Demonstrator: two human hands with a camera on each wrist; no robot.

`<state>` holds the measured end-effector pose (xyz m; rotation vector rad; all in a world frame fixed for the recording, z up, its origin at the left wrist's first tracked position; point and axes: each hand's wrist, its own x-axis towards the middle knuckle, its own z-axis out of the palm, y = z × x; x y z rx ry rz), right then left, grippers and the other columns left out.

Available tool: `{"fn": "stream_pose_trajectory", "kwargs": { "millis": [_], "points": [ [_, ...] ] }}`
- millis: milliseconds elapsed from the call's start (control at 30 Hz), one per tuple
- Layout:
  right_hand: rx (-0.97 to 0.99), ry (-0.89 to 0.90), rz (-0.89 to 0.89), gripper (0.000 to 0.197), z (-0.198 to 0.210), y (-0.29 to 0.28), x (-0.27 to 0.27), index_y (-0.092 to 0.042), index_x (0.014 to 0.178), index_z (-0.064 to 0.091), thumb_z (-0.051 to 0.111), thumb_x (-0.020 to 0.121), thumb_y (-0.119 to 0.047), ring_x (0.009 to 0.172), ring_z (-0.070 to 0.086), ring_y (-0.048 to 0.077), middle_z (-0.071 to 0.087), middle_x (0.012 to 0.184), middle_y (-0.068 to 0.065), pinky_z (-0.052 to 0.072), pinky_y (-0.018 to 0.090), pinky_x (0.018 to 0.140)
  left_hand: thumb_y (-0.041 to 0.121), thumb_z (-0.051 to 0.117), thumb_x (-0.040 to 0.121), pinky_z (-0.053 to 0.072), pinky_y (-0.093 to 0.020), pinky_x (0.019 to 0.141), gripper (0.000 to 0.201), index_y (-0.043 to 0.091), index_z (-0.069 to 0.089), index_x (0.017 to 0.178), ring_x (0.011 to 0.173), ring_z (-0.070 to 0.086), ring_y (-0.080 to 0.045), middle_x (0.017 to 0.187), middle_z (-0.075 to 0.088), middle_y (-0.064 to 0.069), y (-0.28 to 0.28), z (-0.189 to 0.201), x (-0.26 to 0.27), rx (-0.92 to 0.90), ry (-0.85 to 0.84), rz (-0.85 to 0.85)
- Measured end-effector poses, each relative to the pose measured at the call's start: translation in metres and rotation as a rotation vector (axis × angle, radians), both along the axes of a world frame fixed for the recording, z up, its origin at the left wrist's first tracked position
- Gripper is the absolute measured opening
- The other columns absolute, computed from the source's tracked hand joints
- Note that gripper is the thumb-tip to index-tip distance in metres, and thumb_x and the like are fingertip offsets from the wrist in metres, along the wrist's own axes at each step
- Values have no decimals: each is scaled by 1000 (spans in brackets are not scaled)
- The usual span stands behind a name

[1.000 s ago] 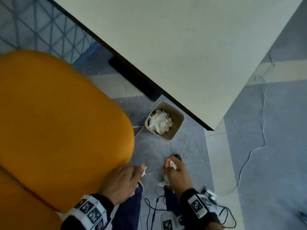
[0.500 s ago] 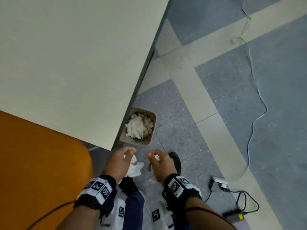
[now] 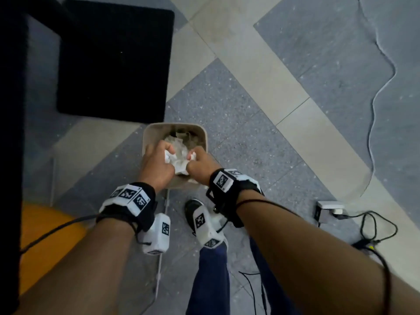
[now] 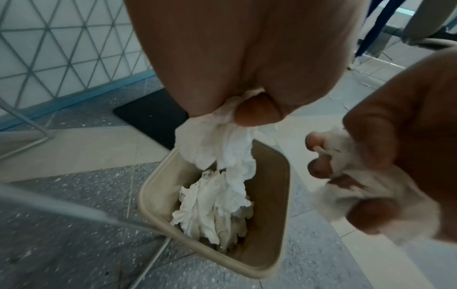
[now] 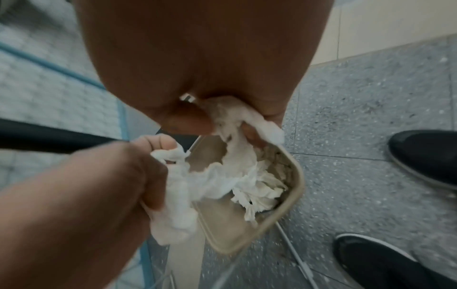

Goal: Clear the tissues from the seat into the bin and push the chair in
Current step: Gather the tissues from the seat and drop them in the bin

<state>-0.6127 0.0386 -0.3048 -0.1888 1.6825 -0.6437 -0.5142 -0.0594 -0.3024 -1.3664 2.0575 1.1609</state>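
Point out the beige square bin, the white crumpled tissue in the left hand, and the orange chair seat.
beige square bin [image 3: 151, 135]: head view, bare far-left inner wall.
white crumpled tissue in the left hand [image 4: 217, 148]: left wrist view, hanging wad below the fingers.
orange chair seat [image 3: 45, 237]: head view, visible corner.

Crumpled white tissues [image 4: 217, 154] above beige bin [image 4: 281, 197]

Grey speckled floor [image 3: 227, 105], pale tile bands, black mat [image 3: 113, 62].
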Motion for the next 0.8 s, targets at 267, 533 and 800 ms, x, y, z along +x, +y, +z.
{"fn": "stream_pose_trajectory", "kwargs": {
  "millis": [267,533,800],
  "points": [
    [58,66,98,67,-67,-41,6,-27,144,27,57,85,-19,127,42,40,30,145,15,39,45,106,-6,49,77,49,-48,95,54,35,48,112,114,52,-32,134,43,-8,-24,-64,11,-5,-6,-93],
    [-4,51,128,57,-57,-4,-18,-23,137,46,57,83,-12,113,58,25,58,131,12,48,36,97,9,59,87,38,-32,105,59,32,43,139,127,45,-27,146,32,-4,-22,-48,28,30,-28,-143],
    [200,137,361,36,12,135,-39,-22,124,59,54,89,-15,109,63,30,66,121,8,47,40,100,0,51,89,32,-22,98,55,24,47,138,128,45,-20,144,40,-2,53,38,108,148,-75,-61]
  ]
}}
